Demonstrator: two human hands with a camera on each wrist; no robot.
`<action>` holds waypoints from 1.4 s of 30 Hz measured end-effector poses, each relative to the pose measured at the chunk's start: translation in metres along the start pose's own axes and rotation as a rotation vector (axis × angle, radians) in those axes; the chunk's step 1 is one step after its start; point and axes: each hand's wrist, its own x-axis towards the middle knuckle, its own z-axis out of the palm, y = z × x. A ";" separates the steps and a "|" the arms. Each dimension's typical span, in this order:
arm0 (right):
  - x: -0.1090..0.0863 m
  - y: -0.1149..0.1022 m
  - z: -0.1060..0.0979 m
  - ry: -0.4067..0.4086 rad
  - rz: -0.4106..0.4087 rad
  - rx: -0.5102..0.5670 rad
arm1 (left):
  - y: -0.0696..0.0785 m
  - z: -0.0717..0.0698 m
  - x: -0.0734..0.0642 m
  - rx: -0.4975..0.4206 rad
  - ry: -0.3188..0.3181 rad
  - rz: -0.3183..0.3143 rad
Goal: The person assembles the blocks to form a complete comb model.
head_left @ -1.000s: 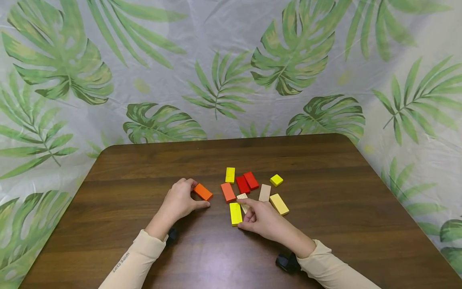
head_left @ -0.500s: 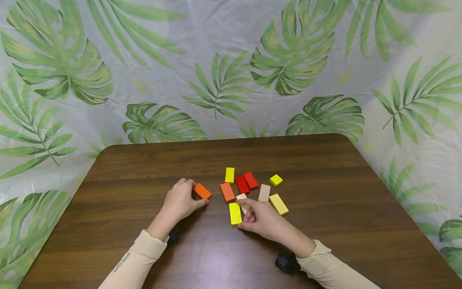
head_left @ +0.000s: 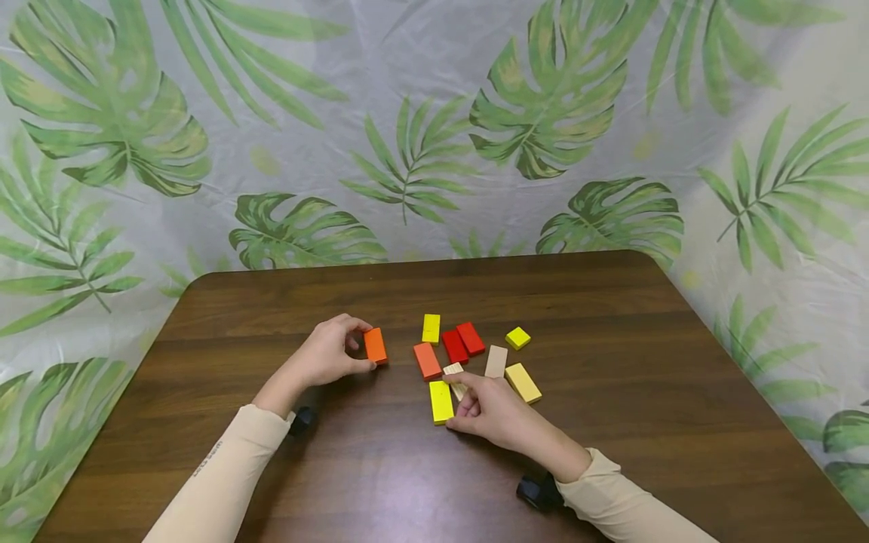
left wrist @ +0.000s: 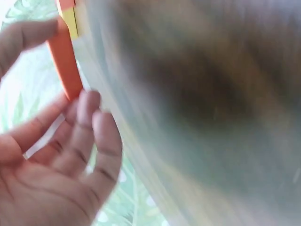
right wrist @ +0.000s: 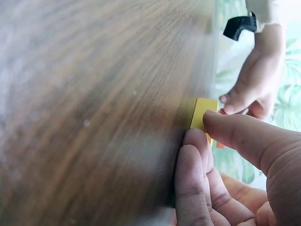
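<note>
My left hand [head_left: 328, 351] pinches an orange block [head_left: 376, 345] between thumb and index finger. In the left wrist view the orange block [left wrist: 67, 66] stands between the thumb and a finger. My right hand [head_left: 498, 411] holds a yellow block [head_left: 441, 403] at its right side, the thumb at the near corner and the index finger at the far one. The thumb lies against the yellow block [right wrist: 203, 110] in the right wrist view. Beneath the right index finger a striped pale wood block [head_left: 453, 369] is partly hidden.
Beyond the hands lie a coral block [head_left: 427, 361], another yellow block [head_left: 431, 329], two red blocks [head_left: 455, 347] and a small yellow piece [head_left: 518, 338]. A beige block [head_left: 496, 362] and a pale yellow block [head_left: 523, 383] sit right. All rest on a dark wooden table [head_left: 611, 422].
My left hand has moved slightly up and left with the orange block, which has turned more upright in the head view. The right hand stays in place.
</note>
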 end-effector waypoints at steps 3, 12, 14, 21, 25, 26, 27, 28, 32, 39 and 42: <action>0.001 0.001 0.000 -0.004 -0.004 0.003 | -0.006 -0.005 0.006 -0.017 -0.031 0.065; 0.001 0.001 0.000 -0.008 0.001 0.008 | -0.023 -0.005 0.029 -0.106 -0.088 0.074; 0.001 0.001 0.000 -0.011 0.000 0.011 | -0.027 -0.005 0.033 -0.130 -0.112 0.055; 0.000 0.000 -0.001 -0.016 0.002 0.011 | -0.033 -0.007 0.045 -0.203 -0.181 0.012; 0.000 0.000 -0.001 -0.014 -0.002 0.014 | -0.034 -0.008 0.046 -0.214 -0.196 0.013; 0.001 -0.001 -0.001 -0.012 -0.003 0.015 | -0.034 -0.007 0.047 -0.216 -0.196 0.014; 0.001 -0.001 -0.001 -0.011 -0.004 0.017 | -0.034 -0.007 0.047 -0.214 -0.197 0.016; 0.001 -0.001 -0.001 -0.009 -0.004 0.019 | -0.034 -0.006 0.047 -0.212 -0.198 0.018; 0.001 -0.001 0.000 -0.007 -0.007 0.021 | -0.036 -0.004 0.049 -0.216 -0.207 0.016; 0.001 0.001 -0.002 -0.011 -0.013 0.024 | -0.037 -0.006 0.052 -0.284 -0.267 -0.023; 0.001 0.001 -0.002 -0.015 -0.014 0.024 | -0.039 -0.008 0.053 -0.314 -0.280 -0.040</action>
